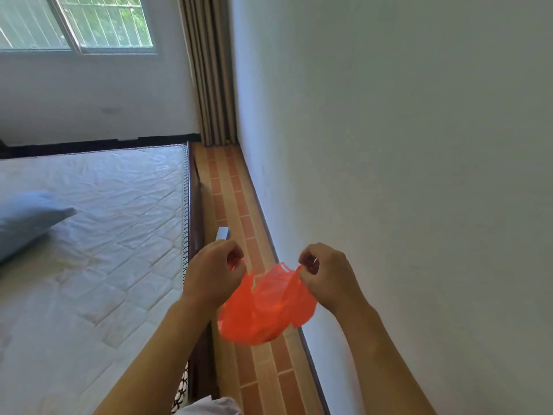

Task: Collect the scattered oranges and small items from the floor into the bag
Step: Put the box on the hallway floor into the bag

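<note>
An orange-red plastic bag (264, 307) hangs between my two hands above the narrow strip of floor (236, 205) beside the bed. My left hand (214, 272) pinches the bag's left handle with curled fingers. My right hand (324, 274) pinches the right handle the same way, and the bag's mouth is stretched between them. A small pale flat item (223, 234) lies on the floor just beyond my left hand. No oranges show in this view.
A bare quilted mattress (104, 235) on a dark wooden frame fills the left, with a blue pillow (27, 220) on it. A white wall (389, 145) runs close along the right. A curtain (209, 70) hangs at the far end of the floor strip.
</note>
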`<move>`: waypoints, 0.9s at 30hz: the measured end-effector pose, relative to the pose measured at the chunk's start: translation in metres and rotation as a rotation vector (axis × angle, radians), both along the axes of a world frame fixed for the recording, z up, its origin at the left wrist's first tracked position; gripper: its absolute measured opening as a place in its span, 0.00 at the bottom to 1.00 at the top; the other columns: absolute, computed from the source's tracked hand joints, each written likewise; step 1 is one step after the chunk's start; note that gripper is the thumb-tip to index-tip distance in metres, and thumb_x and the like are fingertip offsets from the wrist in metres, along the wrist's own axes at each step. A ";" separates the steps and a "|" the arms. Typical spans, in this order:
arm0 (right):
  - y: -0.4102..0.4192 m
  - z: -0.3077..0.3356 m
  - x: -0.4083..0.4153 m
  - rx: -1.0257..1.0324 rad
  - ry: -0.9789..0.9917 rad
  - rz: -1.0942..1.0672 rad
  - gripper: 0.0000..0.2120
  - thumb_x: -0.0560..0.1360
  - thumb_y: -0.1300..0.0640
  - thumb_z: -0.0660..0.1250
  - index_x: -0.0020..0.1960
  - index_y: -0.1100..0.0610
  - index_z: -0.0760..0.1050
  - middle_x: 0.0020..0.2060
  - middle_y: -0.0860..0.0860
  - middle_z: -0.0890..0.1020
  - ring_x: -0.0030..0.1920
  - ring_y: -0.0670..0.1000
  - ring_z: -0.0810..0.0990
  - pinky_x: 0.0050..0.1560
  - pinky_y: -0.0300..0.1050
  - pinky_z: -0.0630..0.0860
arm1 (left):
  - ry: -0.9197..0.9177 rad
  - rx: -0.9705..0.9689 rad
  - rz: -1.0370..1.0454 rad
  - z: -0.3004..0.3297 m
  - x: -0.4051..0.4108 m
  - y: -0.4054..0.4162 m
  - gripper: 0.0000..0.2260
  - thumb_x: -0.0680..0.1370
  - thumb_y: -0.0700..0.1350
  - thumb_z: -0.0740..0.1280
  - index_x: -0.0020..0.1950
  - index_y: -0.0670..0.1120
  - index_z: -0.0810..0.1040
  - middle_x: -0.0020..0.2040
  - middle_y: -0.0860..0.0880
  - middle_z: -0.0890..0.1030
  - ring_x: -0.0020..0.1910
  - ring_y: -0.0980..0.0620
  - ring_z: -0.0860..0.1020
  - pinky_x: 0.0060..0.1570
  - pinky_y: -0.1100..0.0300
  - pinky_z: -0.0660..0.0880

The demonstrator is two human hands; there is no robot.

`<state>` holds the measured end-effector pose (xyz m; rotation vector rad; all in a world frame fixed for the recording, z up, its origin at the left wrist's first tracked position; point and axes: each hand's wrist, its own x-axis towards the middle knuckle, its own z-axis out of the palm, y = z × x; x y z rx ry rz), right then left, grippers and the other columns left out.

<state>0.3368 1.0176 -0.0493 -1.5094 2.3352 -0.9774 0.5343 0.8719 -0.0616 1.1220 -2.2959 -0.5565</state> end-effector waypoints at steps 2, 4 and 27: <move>-0.011 -0.005 -0.007 0.012 -0.008 0.022 0.05 0.75 0.62 0.72 0.46 0.52 0.81 0.40 0.45 0.82 0.39 0.43 0.80 0.43 0.30 0.77 | -0.018 0.012 0.015 -0.005 -0.004 -0.008 0.06 0.71 0.42 0.73 0.42 0.52 0.80 0.37 0.57 0.79 0.37 0.58 0.77 0.36 0.66 0.70; -0.019 -0.010 -0.012 0.020 -0.020 0.031 0.06 0.75 0.62 0.72 0.46 0.52 0.81 0.40 0.44 0.82 0.39 0.42 0.80 0.42 0.30 0.77 | -0.030 0.026 0.019 -0.006 -0.007 -0.012 0.06 0.71 0.42 0.73 0.42 0.52 0.80 0.37 0.57 0.79 0.37 0.58 0.77 0.36 0.67 0.69; -0.274 -0.062 -0.139 0.352 -0.014 -0.024 0.08 0.73 0.63 0.70 0.44 0.50 0.80 0.39 0.43 0.81 0.38 0.41 0.79 0.39 0.29 0.71 | -0.026 0.276 -0.014 -0.096 -0.131 -0.277 0.04 0.73 0.43 0.72 0.42 0.53 0.80 0.37 0.58 0.80 0.38 0.56 0.77 0.36 0.63 0.71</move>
